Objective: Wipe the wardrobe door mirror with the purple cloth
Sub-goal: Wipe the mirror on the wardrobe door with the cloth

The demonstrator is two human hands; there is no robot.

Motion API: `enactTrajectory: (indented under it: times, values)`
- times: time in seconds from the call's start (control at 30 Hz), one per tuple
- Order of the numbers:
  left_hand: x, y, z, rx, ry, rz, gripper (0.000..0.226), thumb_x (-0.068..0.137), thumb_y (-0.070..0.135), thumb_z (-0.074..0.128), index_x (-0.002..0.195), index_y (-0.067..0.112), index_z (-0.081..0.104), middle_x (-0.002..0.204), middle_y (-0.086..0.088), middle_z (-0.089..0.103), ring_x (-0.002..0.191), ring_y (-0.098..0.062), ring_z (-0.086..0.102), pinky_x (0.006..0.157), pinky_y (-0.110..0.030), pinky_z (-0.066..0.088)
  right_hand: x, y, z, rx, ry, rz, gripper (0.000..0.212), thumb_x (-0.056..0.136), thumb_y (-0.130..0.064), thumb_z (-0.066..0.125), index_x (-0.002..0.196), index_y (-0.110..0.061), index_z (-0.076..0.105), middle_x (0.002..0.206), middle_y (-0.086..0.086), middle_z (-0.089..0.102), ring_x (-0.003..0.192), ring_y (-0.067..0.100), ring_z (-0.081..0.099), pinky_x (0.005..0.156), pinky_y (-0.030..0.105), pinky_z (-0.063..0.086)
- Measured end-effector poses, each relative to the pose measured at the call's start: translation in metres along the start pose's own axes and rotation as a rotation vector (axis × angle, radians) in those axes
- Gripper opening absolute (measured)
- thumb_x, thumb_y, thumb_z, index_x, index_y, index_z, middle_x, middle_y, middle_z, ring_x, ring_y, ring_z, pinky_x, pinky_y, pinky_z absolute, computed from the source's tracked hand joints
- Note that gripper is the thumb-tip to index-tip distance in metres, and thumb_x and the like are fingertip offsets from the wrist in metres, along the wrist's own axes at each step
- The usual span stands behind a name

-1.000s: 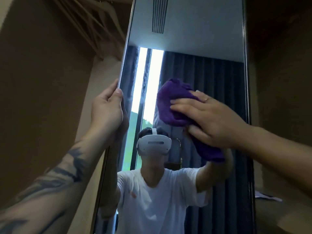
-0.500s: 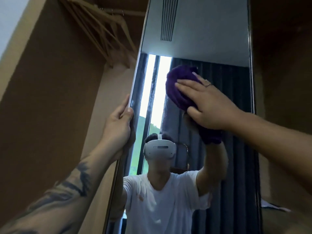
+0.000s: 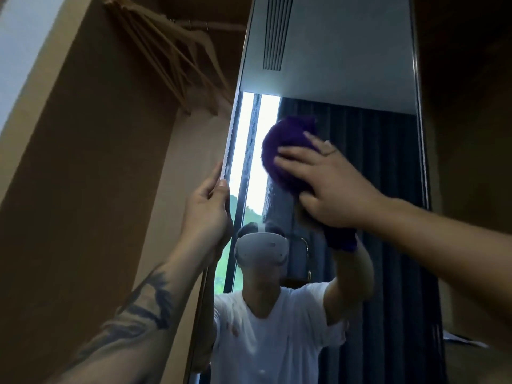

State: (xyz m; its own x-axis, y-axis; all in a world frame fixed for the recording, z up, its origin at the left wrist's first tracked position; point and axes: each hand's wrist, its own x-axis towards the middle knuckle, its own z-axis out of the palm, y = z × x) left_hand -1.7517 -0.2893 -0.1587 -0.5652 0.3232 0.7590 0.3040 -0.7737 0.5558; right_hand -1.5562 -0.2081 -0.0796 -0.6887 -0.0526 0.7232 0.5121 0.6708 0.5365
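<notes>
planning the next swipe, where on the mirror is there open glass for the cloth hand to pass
Open glass: above the purple cloth to the mirror top, and right of the right hand. Crowded at the left edge, gripped by the left hand.

The cloth (image 3: 279, 151) is deep purple. The wardrobe wall (image 3: 91, 189) is brown, the hangers (image 3: 177, 65) pale wood. Dark tattoo patterns mark the left forearm (image 3: 144, 309).

— What marks the arms?
— A dark tattoo (image 3: 144, 306) runs along the bare left forearm (image 3: 133, 322). The right hand (image 3: 329, 187) has a ring (image 3: 328, 151) on one finger.
— Clothing?
— The mirror reflection shows a white T-shirt (image 3: 271, 342) and a white headset (image 3: 260, 249).
</notes>
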Motion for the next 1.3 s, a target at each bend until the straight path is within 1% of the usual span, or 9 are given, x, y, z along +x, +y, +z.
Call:
enactTrajectory:
  times: [0.17, 0.33, 0.53, 0.63, 0.73, 0.83, 0.93, 1.13, 1.3]
  values:
    - [-0.005, 0.000, 0.001, -0.040, 0.015, 0.037, 0.040, 0.109, 0.019, 0.046, 0.142, 0.039, 0.056, 0.142, -0.001, 0.062, 0.129, -0.017, 0.057, 0.114, -0.043, 0.045, -0.025, -0.004, 0.010, -0.171, -0.064, -0.410, 0.067, 0.087, -0.034, 0.043, 0.154, -0.031, 0.044, 0.161, -0.009, 0.042, 0.153, 0.032, 0.028, 0.125, 0.055, 0.020]
    - [-0.005, 0.004, 0.004, -0.138, 0.022, -0.014, 0.041, 0.110, 0.013, 0.043, 0.145, 0.030, 0.055, 0.136, 0.003, 0.063, 0.103, -0.009, 0.065, 0.056, -0.010, 0.053, 0.017, -0.001, -0.003, 0.001, 0.068, 0.047, 0.074, 0.078, -0.029, 0.043, 0.152, -0.034, 0.049, 0.161, -0.009, 0.042, 0.153, 0.033, 0.028, 0.125, 0.055, 0.021]
    - [-0.002, -0.003, 0.002, -0.285, 0.007, -0.076, 0.042, 0.106, 0.001, 0.043, 0.143, 0.017, 0.057, 0.132, -0.010, 0.067, 0.108, -0.019, 0.068, 0.079, -0.021, 0.060, -0.017, -0.033, 0.022, -0.193, 0.005, -0.425, 0.063, 0.085, -0.024, 0.063, 0.147, -0.029, 0.055, 0.153, -0.005, 0.053, 0.145, 0.032, 0.041, 0.119, 0.056, 0.029]
    - [0.001, -0.005, 0.003, -0.270, 0.046, -0.044, 0.042, 0.103, -0.004, 0.044, 0.141, 0.010, 0.059, 0.134, -0.003, 0.067, 0.116, -0.010, 0.064, 0.097, -0.017, 0.052, 0.022, -0.019, 0.007, -0.120, 0.075, -0.187, 0.066, 0.083, -0.025, 0.050, 0.149, -0.031, 0.053, 0.157, -0.006, 0.048, 0.148, 0.031, 0.036, 0.122, 0.049, 0.022]
    - [-0.002, 0.000, 0.003, -0.284, 0.075, -0.050, 0.034, 0.104, 0.006, 0.049, 0.132, 0.011, 0.068, 0.126, -0.001, 0.072, 0.112, -0.010, 0.067, 0.084, -0.013, 0.054, 0.031, -0.035, 0.008, -0.016, 0.097, 0.014, 0.068, 0.082, -0.027, 0.043, 0.149, -0.034, 0.052, 0.160, -0.010, 0.044, 0.150, 0.030, 0.031, 0.125, 0.048, 0.016]
    - [-0.008, 0.005, -0.002, -0.395, 0.031, -0.129, 0.029, 0.104, 0.032, 0.053, 0.102, 0.015, 0.076, 0.095, -0.004, 0.078, 0.091, -0.018, 0.073, 0.077, -0.027, 0.059, -0.008, -0.062, 0.033, -0.062, 0.046, -0.222, 0.061, 0.085, -0.027, 0.046, 0.145, -0.032, 0.057, 0.154, -0.007, 0.051, 0.148, 0.030, 0.036, 0.123, 0.054, 0.022]
    - [-0.014, 0.003, -0.002, -0.416, -0.007, -0.174, 0.051, 0.103, 0.051, 0.045, 0.124, 0.011, 0.070, 0.115, -0.016, 0.074, 0.107, -0.032, 0.071, 0.092, -0.041, 0.059, -0.014, -0.057, 0.035, -0.159, -0.067, -0.441, 0.062, 0.085, -0.030, 0.039, 0.145, -0.033, 0.057, 0.152, -0.008, 0.054, 0.147, 0.027, 0.039, 0.122, 0.055, 0.026]
    - [-0.012, 0.005, -0.003, -0.423, -0.061, -0.157, 0.054, 0.108, 0.049, 0.035, 0.135, 0.011, 0.063, 0.119, -0.012, 0.075, 0.102, -0.018, 0.075, 0.072, -0.025, 0.061, 0.046, -0.032, 0.008, -0.001, 0.142, 0.079, 0.071, 0.076, -0.028, 0.044, 0.145, -0.036, 0.057, 0.156, -0.011, 0.048, 0.147, 0.032, 0.036, 0.125, 0.046, 0.021]
    - [-0.012, 0.004, -0.006, -0.408, -0.041, -0.208, 0.060, 0.102, 0.062, 0.039, 0.131, 0.018, 0.066, 0.120, -0.019, 0.073, 0.110, -0.035, 0.069, 0.087, -0.039, 0.061, -0.018, -0.080, 0.043, -0.042, -0.011, -0.386, 0.063, 0.078, -0.029, 0.042, 0.135, -0.027, 0.067, 0.144, -0.006, 0.062, 0.139, 0.030, 0.048, 0.119, 0.050, 0.036]
